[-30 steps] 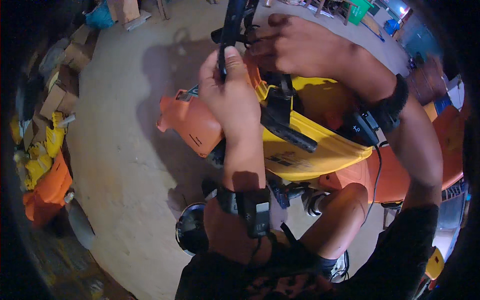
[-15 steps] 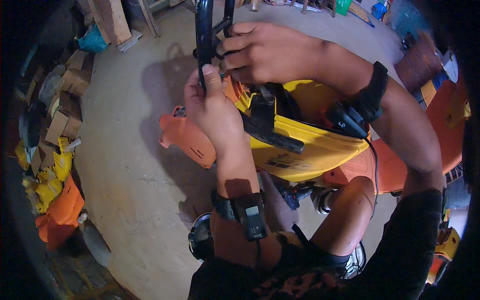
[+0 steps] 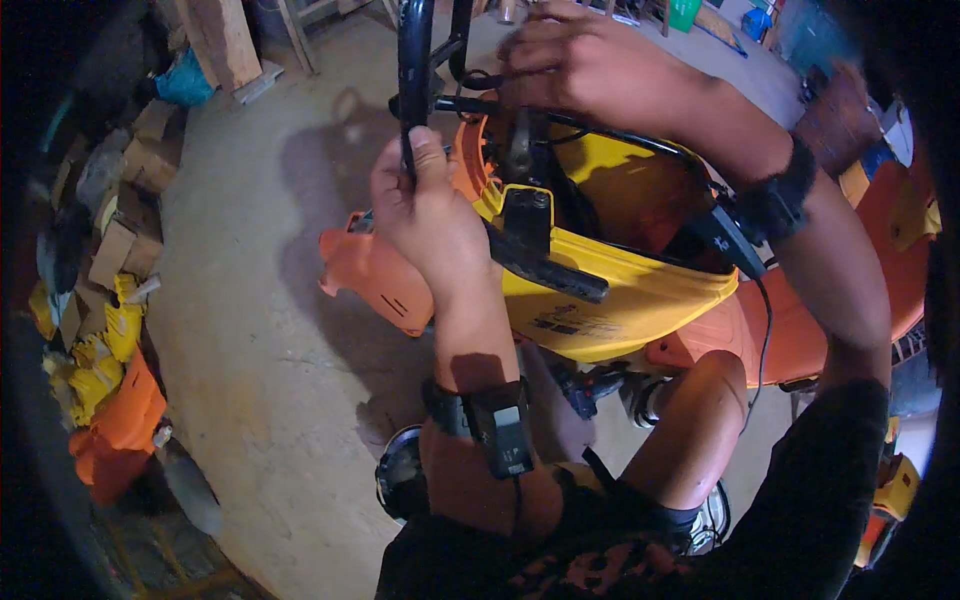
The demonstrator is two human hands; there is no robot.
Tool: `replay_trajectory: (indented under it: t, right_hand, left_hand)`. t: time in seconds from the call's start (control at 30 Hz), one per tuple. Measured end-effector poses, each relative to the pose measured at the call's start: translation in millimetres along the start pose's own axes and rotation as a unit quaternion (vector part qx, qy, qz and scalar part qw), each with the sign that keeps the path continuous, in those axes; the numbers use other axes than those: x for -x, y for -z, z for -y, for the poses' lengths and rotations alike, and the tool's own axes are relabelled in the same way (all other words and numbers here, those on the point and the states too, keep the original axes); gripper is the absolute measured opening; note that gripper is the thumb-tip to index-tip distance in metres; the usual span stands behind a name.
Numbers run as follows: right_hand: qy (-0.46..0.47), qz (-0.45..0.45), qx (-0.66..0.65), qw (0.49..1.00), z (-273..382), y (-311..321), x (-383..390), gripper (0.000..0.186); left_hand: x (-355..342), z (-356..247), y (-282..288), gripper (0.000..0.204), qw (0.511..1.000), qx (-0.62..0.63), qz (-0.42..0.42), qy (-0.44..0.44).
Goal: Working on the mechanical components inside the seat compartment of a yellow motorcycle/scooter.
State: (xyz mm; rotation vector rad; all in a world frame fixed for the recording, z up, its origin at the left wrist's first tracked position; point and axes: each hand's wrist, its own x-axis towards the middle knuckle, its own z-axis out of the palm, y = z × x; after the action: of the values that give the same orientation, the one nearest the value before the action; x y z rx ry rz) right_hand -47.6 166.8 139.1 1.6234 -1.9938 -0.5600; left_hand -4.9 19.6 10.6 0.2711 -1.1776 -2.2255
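machine body sits mid frame on the person's lap, above the knee. handle bar rises from the machine's upper left edge; left hand wraps around the bar, at the machine's left side. right hand is right of the bar, over the machine's top, on a thin cable. side cover juts out left of the machine, just behind the left hand. floor spreads left of the machine. boxes are piled far left of the machine, well apart from it. plank leans up left of the bar.
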Motion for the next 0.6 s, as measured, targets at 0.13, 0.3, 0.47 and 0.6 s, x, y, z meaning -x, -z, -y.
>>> replay_trajectory:
  t: [0.13, 0.3, 0.47, 0.6]
  right_hand:
    - [-0.119, 0.072, -0.183, 0.973, 18.9, -12.5, 15.9, 0.027]
    - [-0.177, 0.060, -0.221, 0.957, 57.6, 5.8, 36.2, 0.031]
    - [-0.234, 0.127, -0.167, 0.949, 78.8, 22.3, 52.2, 0.037]
    - [-0.235, 0.150, -0.121, 0.953, 86.5, 21.7, 53.5, 0.038]
  left_hand:
    - [3.1, -23.0, 3.1, 0.023, 0.995, -0.090, -0.025, -0.040]
    - [0.1, -18.9, 5.7, 0.023, 1.000, -0.005, -0.020, -0.009]
    - [0.7, -3.8, 1.6, 0.023, 0.999, 0.013, -0.011, -0.027]
    - [-1.2, -3.2, 2.4, 0.023, 0.999, 0.012, -0.014, -0.035]
